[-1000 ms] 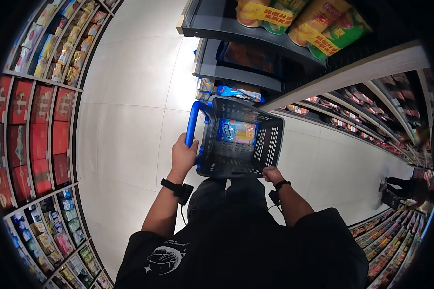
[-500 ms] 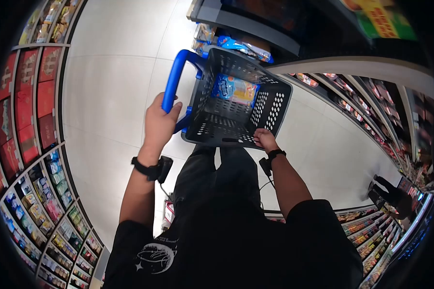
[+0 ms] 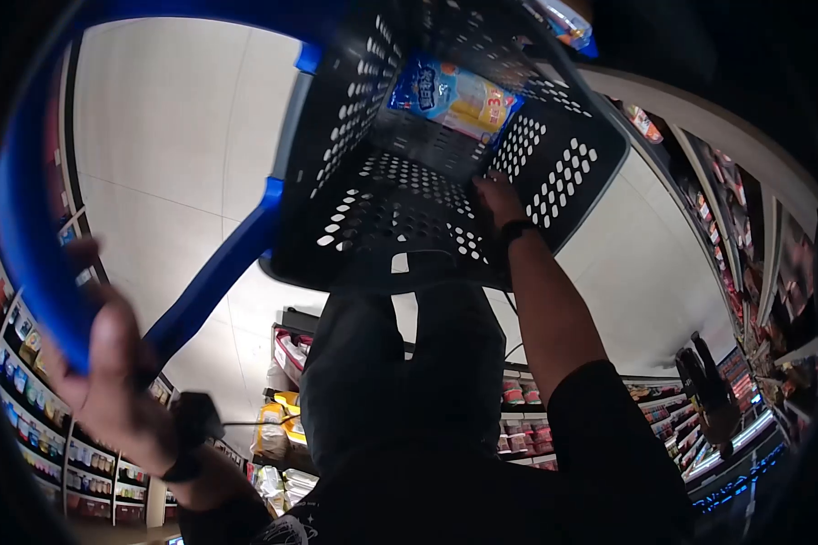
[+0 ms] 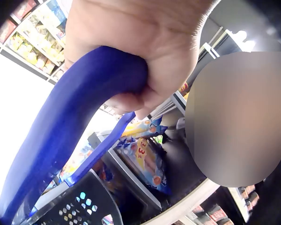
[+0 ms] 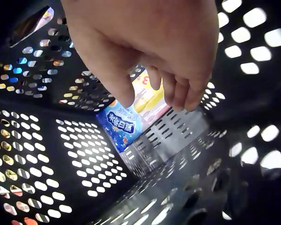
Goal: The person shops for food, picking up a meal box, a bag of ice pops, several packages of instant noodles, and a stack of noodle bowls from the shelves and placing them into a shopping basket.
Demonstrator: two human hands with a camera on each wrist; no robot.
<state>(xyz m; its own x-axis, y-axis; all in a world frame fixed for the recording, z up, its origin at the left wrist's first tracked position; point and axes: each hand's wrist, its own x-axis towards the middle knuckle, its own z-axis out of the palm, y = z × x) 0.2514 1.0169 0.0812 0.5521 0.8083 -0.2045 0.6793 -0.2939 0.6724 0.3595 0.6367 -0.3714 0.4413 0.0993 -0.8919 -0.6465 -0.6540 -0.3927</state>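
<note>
My left hand (image 3: 109, 363) grips the thick blue handle (image 3: 216, 272) of a black perforated shopping basket (image 3: 286, 263). In the left wrist view, the palm and fingers (image 4: 126, 101) wrap around the handle's end. Inside the basket, my right hand (image 3: 498, 198) reaches down with its fingers loosely bent and nothing between them. A blue and yellow plastic packet (image 3: 454, 98) lies on the basket's bottom, just beyond the right fingertips. In the right wrist view, the thumb and fingers hang over the packet (image 5: 119, 124) and partly hide it.
Stocked shelves (image 3: 68, 454) line the left side, and more shelves (image 3: 736, 209) curve along the right. Blue snack bags (image 4: 143, 161) sit on a shelf close by the basket. Another person (image 3: 704, 386) stands farther off at the right. Pale floor tiles (image 3: 168, 118) lie below.
The basket has come up closer to the head camera, its handle swinging out left with my left hand. My right hand has moved from the basket's rim down inside it.
</note>
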